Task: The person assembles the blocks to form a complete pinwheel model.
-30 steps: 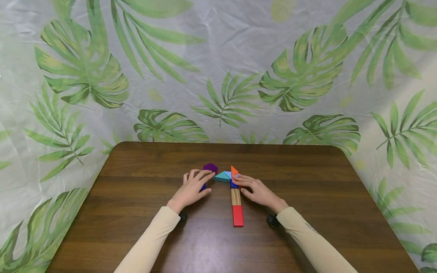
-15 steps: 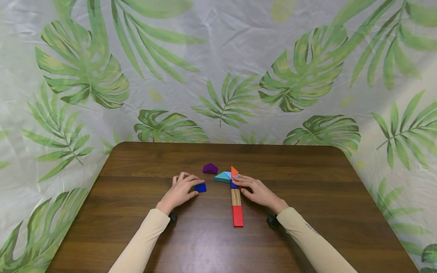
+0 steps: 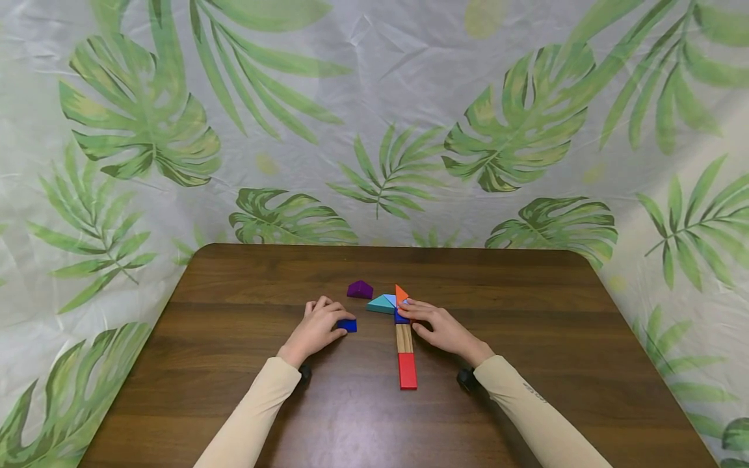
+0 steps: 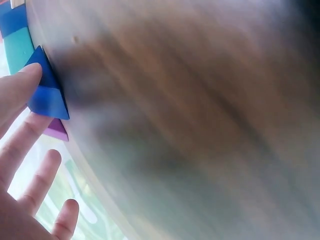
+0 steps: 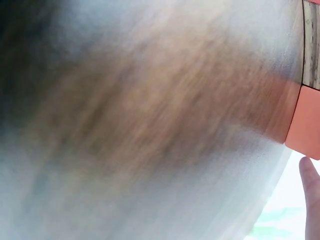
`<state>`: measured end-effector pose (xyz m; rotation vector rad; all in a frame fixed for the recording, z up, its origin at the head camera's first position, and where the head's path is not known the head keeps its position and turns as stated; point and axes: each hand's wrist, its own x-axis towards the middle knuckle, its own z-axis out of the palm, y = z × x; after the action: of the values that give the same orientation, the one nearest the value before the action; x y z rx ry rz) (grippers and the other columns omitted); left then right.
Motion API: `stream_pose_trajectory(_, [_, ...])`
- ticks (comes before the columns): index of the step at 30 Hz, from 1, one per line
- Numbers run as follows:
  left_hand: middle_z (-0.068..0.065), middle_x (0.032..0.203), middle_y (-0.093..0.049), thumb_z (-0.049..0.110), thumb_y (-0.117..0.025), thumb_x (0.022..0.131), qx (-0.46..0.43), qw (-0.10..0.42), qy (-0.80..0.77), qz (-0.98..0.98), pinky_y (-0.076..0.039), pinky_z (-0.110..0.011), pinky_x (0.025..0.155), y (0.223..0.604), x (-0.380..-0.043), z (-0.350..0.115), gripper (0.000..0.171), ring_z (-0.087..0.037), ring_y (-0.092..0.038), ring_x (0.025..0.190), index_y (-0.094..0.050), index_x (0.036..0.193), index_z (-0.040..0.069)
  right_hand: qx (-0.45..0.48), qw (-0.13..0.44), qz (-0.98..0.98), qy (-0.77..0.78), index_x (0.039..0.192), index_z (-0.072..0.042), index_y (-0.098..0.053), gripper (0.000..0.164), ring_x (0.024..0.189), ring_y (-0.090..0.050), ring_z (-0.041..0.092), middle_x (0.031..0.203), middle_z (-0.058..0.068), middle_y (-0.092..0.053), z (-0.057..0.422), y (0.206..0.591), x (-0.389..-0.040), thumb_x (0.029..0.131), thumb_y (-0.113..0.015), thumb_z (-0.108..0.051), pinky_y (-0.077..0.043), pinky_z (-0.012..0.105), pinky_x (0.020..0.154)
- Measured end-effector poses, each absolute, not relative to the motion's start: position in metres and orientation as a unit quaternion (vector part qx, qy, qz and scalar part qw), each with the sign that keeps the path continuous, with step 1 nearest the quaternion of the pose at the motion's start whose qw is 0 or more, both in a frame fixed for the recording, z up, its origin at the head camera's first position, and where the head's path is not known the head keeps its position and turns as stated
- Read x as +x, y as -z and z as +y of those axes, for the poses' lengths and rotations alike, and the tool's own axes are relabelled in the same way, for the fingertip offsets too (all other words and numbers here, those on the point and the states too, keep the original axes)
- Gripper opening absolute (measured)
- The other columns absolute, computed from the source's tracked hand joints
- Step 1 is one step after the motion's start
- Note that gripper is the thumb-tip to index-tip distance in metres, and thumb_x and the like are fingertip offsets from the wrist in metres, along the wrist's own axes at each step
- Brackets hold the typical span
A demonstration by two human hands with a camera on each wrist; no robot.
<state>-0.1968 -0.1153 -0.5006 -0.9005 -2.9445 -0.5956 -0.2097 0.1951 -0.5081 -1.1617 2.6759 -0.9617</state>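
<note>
In the head view my left hand point(image 3: 316, 331) pinches a blue triangular wooden block point(image 3: 350, 325) between thumb and forefinger. The left wrist view shows that blue triangular block point(image 4: 49, 103) standing at the fingertips, its other fingers spread. My right hand point(image 3: 443, 330) rests its fingertips on the upper part of a row of blocks. Under and beside those fingers are a dark blue block point(image 3: 401, 319), a teal block point(image 3: 381, 304) and an orange triangle point(image 3: 401, 294). An orange-red block point(image 5: 305, 124) shows close to a right fingertip in the right wrist view.
Below the dark blue block, the row continues with a natural wood block point(image 3: 404, 338) and a red block point(image 3: 407, 372). A purple block point(image 3: 359, 290) lies apart, toward the back. The brown table point(image 3: 234, 403) ends at a leaf-printed cloth point(image 3: 398, 78).
My left hand has drawn back from near the purple block, then taken the blue triangular block between thumb and forefinger and shifted it slightly right. The right hand stays in place.
</note>
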Motion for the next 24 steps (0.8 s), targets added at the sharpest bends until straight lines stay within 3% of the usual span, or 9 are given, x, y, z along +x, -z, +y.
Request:
stream_pose_trajectory(11, [0.003,0.110,-0.067,0.026,-0.069,0.090,-0.306,0.015,0.202,-0.930,-0.030,-0.045,0.082,0.502,-0.195,-0.093,0.024,-0.019,-0.048,0.099,-0.072,0.113,0.020,-0.370,0.040,0.874,0.313,0.134,-0.006,-0.057,0.040,0.134,-0.039,0.026,0.142,0.008,-0.048,0.195,0.508,-0.209,0.094,-0.058,-0.005,-0.035,0.047,0.103])
stream_pose_trajectory(24, [0.009,0.106,-0.069,0.028,-0.061,0.095,-0.297,-0.009,0.206,-0.932,-0.029,-0.044,0.084,0.499,-0.195,-0.079,0.022,-0.016,-0.048,0.100,-0.073,0.112,0.023,-0.371,0.045,0.874,0.310,0.135,-0.005,-0.055,0.041,0.134,-0.039,0.026,0.142,0.009,-0.048,0.194,0.507,-0.209,0.094,-0.058,-0.005,-0.035,0.048,0.103])
